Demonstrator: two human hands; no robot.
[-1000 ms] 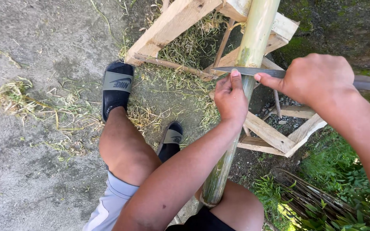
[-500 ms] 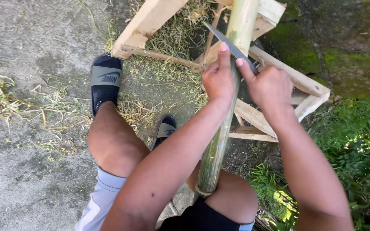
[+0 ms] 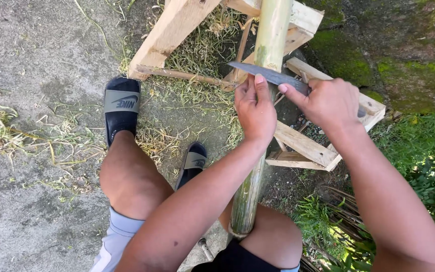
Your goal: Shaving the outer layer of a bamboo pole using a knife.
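Bamboo pole (image 3: 265, 75): green-yellow, running from the lap upward through the middle of the view, upper part resting on a wooden frame (image 3: 177, 27) of pale planks. Lower end near the thigh, between the knees.

Knife blade (image 3: 270, 75): dark, flat, laid across the pole at a slight slant, tip pointing left, edge against the pole's surface.

Left hand (image 3: 254, 108): set on the pole just below the blade, fingers curled together, thumb and fingertips pressed against the back of the blade.

Right hand (image 3: 328, 103): closed in a fist around the knife handle, to the right of the pole; handle itself mostly hidden, possibly just showing past the knuckles.

Surroundings: two dark slide sandals, one (image 3: 121, 113) on the left foot flat on the concrete ground (image 3: 31, 60), the other (image 3: 192, 163) lower and nearer the pole. Dry bamboo shavings (image 3: 71, 148) scattered around the feet and under the frame. Mossy stone (image 3: 378, 45) upper right; green plants (image 3: 429, 151) along the right edge.
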